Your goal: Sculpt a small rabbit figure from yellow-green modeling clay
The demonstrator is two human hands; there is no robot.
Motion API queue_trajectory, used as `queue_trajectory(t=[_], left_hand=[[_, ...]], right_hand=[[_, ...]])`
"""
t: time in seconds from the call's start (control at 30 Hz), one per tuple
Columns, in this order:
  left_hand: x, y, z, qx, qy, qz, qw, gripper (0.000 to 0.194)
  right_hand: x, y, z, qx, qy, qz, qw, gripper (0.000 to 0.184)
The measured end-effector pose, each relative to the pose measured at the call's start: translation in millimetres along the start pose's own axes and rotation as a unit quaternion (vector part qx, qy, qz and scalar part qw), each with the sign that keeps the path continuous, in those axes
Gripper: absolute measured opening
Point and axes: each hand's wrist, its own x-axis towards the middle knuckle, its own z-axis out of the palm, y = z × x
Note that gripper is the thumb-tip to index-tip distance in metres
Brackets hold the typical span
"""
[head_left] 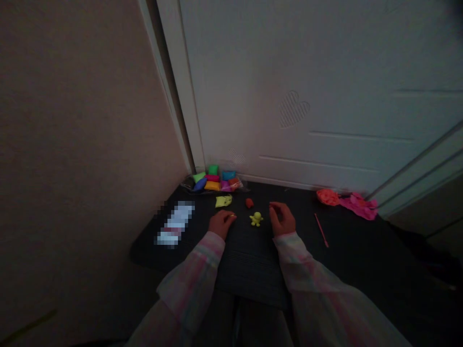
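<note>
A small yellow clay figure (256, 219) with a round head and stubby limbs sits on the dark table between my hands. To its left, my left hand (220, 224) rests with thumb and fingers pinched together; a tiny pale yellowish bit shows at the fingertips, too small to name. My right hand (282, 220) is on the figure's other side, fingers curled towards the thumb, and what they hold, if anything, is hidden. Behind the figure lies a red lump of clay (249, 203). A crumpled yellow packet (223, 201) lies just beyond my left hand.
Colourful clay packets (212, 185) fill a clear bag along the back edge of the table (249, 270). A blurred-out phone-like screen (176, 223) lies at left. At right are a thin pink stick tool (321, 230), an orange-red bundle (328, 196) and a pink crumpled piece (360, 206).
</note>
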Motion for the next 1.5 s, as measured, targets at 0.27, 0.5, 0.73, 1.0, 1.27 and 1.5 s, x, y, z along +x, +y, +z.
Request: queue_trajectory(t=[0.27,0.5,0.73,1.0,1.27,1.5], left_hand=[[-19,5,4.8,-0.269,0.009,-0.128,0.955,0.025],[-53,11,-5.4,-0.416,-0.004,-0.214,0.884,0.025],[-52,13,-9.7,-0.471,-0.042,-0.248,0.845,0.018],[-51,11,-7.1,-0.496,-0.04,-0.254,0.829,0.025],[-52,13,-4.2,-0.469,-0.044,-0.249,0.846,0.023],[-52,12,-4.8,-0.458,-0.04,-0.245,0.854,0.021]], right_hand=[[-27,-50,36,-0.017,-0.109,-0.14,0.984,0.018],[-51,-53,47,-0.007,-0.153,-0.15,0.977,0.012],[-53,-53,47,0.007,-0.15,-0.144,0.978,0.014],[-54,-57,44,0.048,-0.163,-0.1,0.98,0.011],[-48,-54,39,0.101,-0.164,0.031,0.981,0.013],[-41,-49,37,0.152,-0.187,0.076,0.968,0.022]])
